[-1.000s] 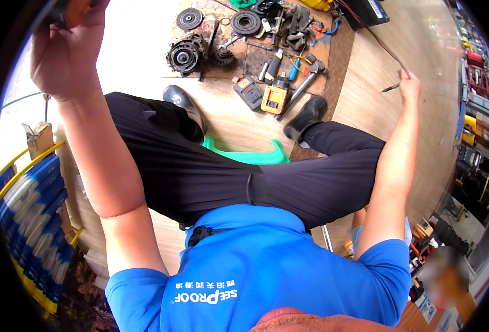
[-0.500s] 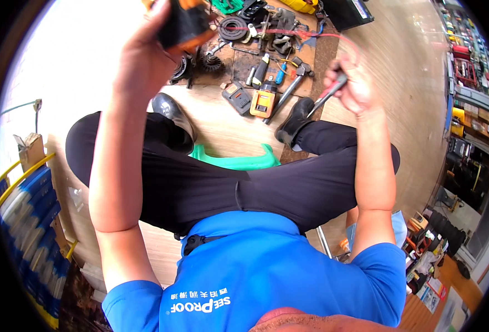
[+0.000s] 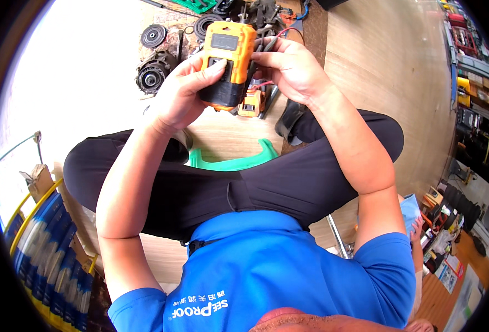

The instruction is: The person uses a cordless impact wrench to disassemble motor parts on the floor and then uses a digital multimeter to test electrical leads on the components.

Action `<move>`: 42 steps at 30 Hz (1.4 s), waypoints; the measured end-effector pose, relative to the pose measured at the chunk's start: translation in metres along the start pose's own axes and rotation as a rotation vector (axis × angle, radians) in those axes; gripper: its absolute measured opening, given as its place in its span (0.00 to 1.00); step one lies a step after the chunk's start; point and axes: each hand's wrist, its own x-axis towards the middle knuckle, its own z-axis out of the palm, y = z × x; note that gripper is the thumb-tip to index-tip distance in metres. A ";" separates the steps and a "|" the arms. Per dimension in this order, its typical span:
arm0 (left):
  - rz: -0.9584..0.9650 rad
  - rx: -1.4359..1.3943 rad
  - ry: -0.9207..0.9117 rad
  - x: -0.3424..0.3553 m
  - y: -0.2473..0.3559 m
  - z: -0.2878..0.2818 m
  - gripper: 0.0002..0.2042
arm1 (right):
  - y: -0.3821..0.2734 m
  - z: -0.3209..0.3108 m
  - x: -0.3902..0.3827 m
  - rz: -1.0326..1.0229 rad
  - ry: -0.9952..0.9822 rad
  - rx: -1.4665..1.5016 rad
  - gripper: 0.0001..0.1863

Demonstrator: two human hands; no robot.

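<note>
My left hand (image 3: 184, 95) is closed around an orange and black multimeter (image 3: 230, 54), its thumb lying across the casing. I hold it up before me, above the floor. My right hand (image 3: 302, 72) is at the multimeter's right edge, pinching a dark test probe (image 3: 270, 44) with a red lead (image 3: 286, 31) running off beyond the fingers. The fingertips of that hand are partly hidden by the probe and leads. Under the multimeter an orange and black tool (image 3: 250, 105) lies on the floor, partly covered from view.
Greasy machine parts lie ahead, among them a round black disc (image 3: 153, 36) and a ribbed rotor-like part (image 3: 152, 76). A green plastic piece (image 3: 233, 164) lies between my legs. Left stands a yellow rack (image 3: 20, 221) of blue packages. Another person's hand (image 3: 416, 228) shows at right.
My left hand has come down and inward with the multimeter. My right hand has moved left with the probe, from apart to beside the multimeter.
</note>
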 end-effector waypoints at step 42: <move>0.178 0.125 0.228 0.013 -0.005 -0.033 0.25 | 0.093 -0.056 0.032 -0.068 0.138 -1.137 0.11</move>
